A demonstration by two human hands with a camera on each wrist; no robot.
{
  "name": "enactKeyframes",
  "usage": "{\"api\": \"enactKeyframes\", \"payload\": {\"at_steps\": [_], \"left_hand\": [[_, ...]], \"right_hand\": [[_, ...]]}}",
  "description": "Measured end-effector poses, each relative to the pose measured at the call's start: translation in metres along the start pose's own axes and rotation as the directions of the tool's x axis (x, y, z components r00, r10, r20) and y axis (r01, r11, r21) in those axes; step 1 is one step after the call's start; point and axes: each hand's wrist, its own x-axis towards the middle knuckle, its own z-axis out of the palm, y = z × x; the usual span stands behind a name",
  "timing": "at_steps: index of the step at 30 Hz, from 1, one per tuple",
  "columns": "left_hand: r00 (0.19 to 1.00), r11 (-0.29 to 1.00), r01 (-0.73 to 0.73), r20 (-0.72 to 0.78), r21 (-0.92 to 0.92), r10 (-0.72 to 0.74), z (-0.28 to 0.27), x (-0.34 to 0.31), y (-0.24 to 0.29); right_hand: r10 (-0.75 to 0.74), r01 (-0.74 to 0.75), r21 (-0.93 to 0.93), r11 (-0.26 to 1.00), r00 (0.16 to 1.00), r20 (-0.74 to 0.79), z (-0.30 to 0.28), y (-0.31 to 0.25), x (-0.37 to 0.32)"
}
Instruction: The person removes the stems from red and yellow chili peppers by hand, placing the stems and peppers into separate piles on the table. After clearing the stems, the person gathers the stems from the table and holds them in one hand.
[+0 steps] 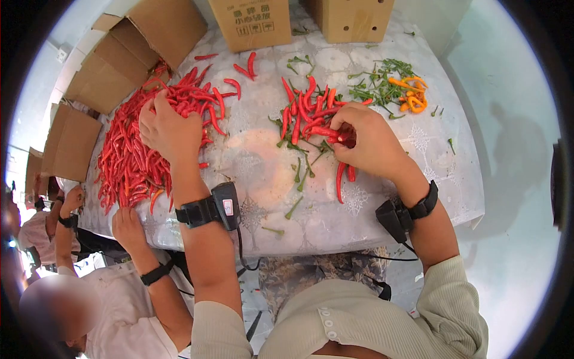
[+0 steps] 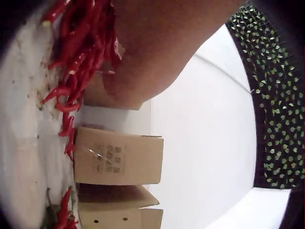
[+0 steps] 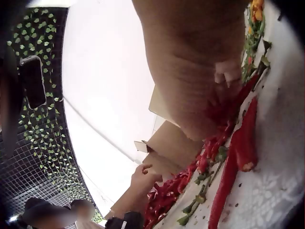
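Observation:
My left hand point(image 1: 170, 128) reaches over a large heap of red chili peppers point(image 1: 134, 155), fingers bent at its upper right part. I cannot tell whether its fingertips pinch a pepper. My right hand point(image 1: 373, 140) grips several red chili peppers point(image 1: 326, 130), their ends poking out between thumb and fingers. Beneath and beside it lies a smaller group of red chilies point(image 1: 296, 107) among green stems point(image 1: 308, 167). Two peppers point(image 3: 245, 143) lie on the cloth below the right wrist. In the left wrist view, the forearm hides the fingers.
Orange chilies point(image 1: 412, 99) and cut green stems point(image 1: 382, 78) lie at the back right. Cardboard boxes point(image 1: 251, 24) stand along the back, and opened cartons point(image 1: 72, 140) at the left. Another person's hand point(image 1: 128, 230) rests by the heap's near edge. A patterned cloth point(image 1: 257, 209) covers the table.

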Motion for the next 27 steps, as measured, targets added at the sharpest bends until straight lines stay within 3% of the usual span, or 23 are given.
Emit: {"api": "enactKeyframes", "payload": {"at_steps": [4, 7, 10, 12, 15, 18, 21, 24, 27], "left_hand": [[0.987, 0.976, -0.159, -0.038, -0.149, 0.156, -0.021, -0.001, 0.03], [0.976, 0.931, -0.199, 0.028, -0.306, 0.217, -0.025, -0.005, 0.043], [0.922, 0.582, 0.067, 0.273, -0.81, 0.273, -0.022, -0.015, 0.061], [0.782, 0.336, 0.327, 0.453, -0.883, 0.428, -0.031, -0.028, 0.085], [0.561, 0.026, 0.626, 0.473, -0.779, 0.679, -0.043, -0.055, 0.112], [0.445, 0.028, 0.726, 0.499, -0.688, 0.743, -0.042, -0.071, 0.12], [0.521, 0.061, 0.676, 0.536, -0.734, 0.665, -0.037, -0.075, 0.125], [0.37, 0.124, 0.837, 0.718, -0.533, 0.59, -0.042, -0.071, 0.126], [0.405, 0.119, 0.836, 0.748, -0.536, 0.525, -0.041, -0.071, 0.126]], "right_hand": [[0.091, -0.067, 0.176, 0.982, 0.987, -0.13, -0.002, -0.001, 0.001], [0.195, -0.118, 0.353, 0.928, 0.962, -0.192, -0.001, 0.004, 0.005], [0.248, -0.132, 0.533, 0.836, 0.957, -0.152, -0.004, 0.002, 0.008], [0.235, -0.104, 0.64, 0.761, 0.964, -0.123, -0.001, 0.004, 0.008], [0.187, -0.106, 0.695, 0.711, 0.981, -0.041, 0.006, -0.001, 0.008], [0.154, -0.112, 0.647, 0.755, 0.988, -0.008, 0.013, -0.013, 0.006], [0.069, -0.016, 0.555, 0.832, 0.995, -0.075, 0.019, -0.011, 0.007], [0.102, -0.103, 0.691, 0.716, 0.994, 0.042, 0.016, -0.02, 0.007], [0.078, 0.004, 0.702, 0.712, 0.993, -0.085, 0.023, -0.016, 0.007]]}}
